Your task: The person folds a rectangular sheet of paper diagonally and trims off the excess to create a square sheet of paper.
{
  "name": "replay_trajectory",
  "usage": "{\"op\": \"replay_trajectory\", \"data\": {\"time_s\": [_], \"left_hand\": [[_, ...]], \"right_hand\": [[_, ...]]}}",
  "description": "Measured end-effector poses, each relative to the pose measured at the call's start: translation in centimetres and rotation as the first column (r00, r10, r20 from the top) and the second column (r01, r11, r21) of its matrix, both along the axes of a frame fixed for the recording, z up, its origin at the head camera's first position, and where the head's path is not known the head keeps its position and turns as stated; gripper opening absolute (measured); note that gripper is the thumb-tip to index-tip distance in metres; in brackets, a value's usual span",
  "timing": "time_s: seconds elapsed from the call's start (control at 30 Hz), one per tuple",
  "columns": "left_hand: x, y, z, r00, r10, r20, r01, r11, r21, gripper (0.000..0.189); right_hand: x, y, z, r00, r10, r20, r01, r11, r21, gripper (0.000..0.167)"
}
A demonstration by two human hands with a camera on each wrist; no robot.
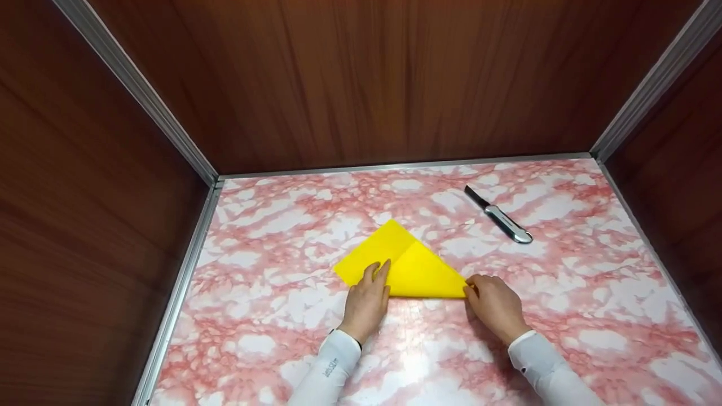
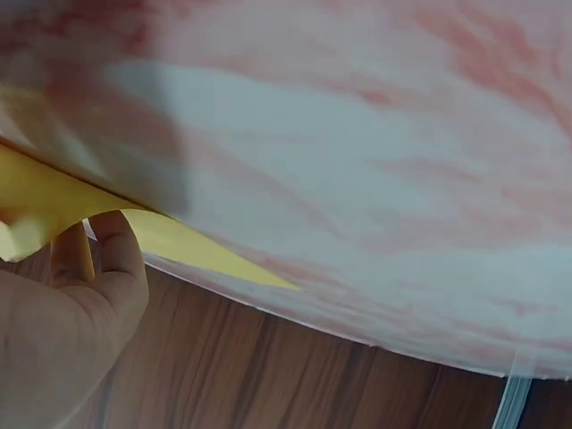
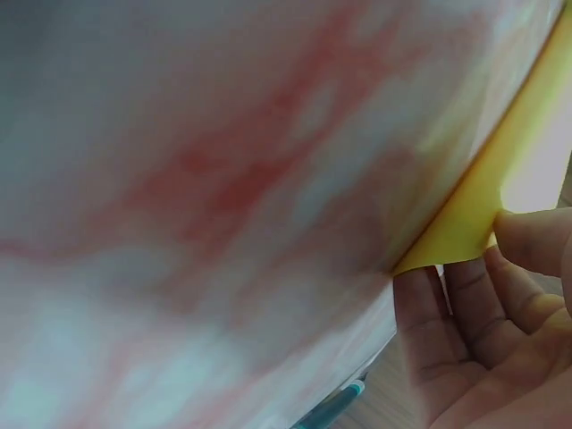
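Observation:
A sheet of yellow paper (image 1: 426,276) lies on the table, partly folded over, with a straight fold along its near side. My left hand (image 1: 366,301) rests on its near left part, fingers stretched forward over the sheet. In the left wrist view, the paper (image 2: 201,248) bends up beside that hand (image 2: 67,326). At the right-hand corner, my right hand (image 1: 496,304) pinches the paper between thumb and fingers. The right wrist view shows the thumb above the yellow paper (image 3: 465,228) and fingers of the hand (image 3: 500,331) under its edge.
Beyond the paper, to the right, lies a utility knife (image 1: 505,221) with its dark blade pointing away to the left. The pink-and-white marbled table (image 1: 271,225) is bounded by brown wood-grain panels (image 1: 361,84) with metal edge strips (image 1: 169,129).

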State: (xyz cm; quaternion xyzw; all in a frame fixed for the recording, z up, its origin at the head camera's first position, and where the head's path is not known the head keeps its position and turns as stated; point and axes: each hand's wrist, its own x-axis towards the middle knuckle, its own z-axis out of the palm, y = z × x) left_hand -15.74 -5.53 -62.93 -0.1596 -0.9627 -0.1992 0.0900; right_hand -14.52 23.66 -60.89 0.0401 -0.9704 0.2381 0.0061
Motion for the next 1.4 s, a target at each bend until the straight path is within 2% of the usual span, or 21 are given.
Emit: {"op": "replay_trajectory", "data": {"time_s": [0.07,0.17,0.3,0.37,0.43,0.57,0.67,0.97,1.1,1.4], "left_hand": [[0.1,0.0,0.0,0.999,-0.036,-0.014,0.035,0.997,-0.068,0.065],[0.3,0.0,0.0,0.993,-0.116,-0.038,0.108,0.979,-0.175,0.064],[0.6,0.3,-0.2,0.963,-0.262,-0.064,0.234,0.931,-0.28,0.053],[0.7,0.6,-0.4,0.947,-0.318,-0.045,0.289,0.906,-0.31,0.049],[0.7,0.8,-0.6,0.942,-0.335,0.0,0.317,0.89,-0.328,0.049],[0.6,1.2,-0.9,0.954,-0.279,0.114,0.301,0.886,-0.353,0.051],[0.4,1.4,-0.9,0.959,-0.238,0.154,0.278,0.89,-0.361,0.051],[0.0,2.3,-0.5,0.977,-0.188,0.103,0.213,0.899,-0.382,0.05],[-0.1,2.7,-0.3,0.984,-0.152,0.094,0.178,0.896,-0.408,0.051],[-0.4,3.5,-0.5,0.988,-0.104,0.117,0.145,0.887,-0.438,0.05]], "right_hand": [[-0.2,-0.1,0.1,1.0,0.001,0.01,-0.001,1.0,0.005,0.019],[-0.4,-0.1,0.2,1.0,0.005,0.014,-0.005,1.0,0.017,0.018],[-0.6,-0.1,0.2,1.0,0.009,0.003,-0.009,1.0,0.015,0.017],[-0.7,-0.1,0.2,1.0,0.01,-0.001,-0.01,1.0,0.011,0.017],[-0.7,-0.1,0.1,1.0,0.013,-0.002,-0.013,1.0,0.004,0.017],[-0.8,-0.1,0.0,1.0,0.021,-0.001,-0.021,1.0,-0.019,0.018],[-0.6,-0.1,0.0,1.0,0.03,-0.001,-0.03,0.999,-0.041,0.02],[0.5,0.8,0.0,0.998,0.064,-0.019,-0.065,0.997,-0.035,0.029],[1.0,1.1,-0.2,0.997,0.067,-0.033,-0.069,0.997,-0.041,0.03],[1.4,1.6,-0.5,0.995,0.076,-0.072,-0.08,0.995,-0.059,0.028]]}}
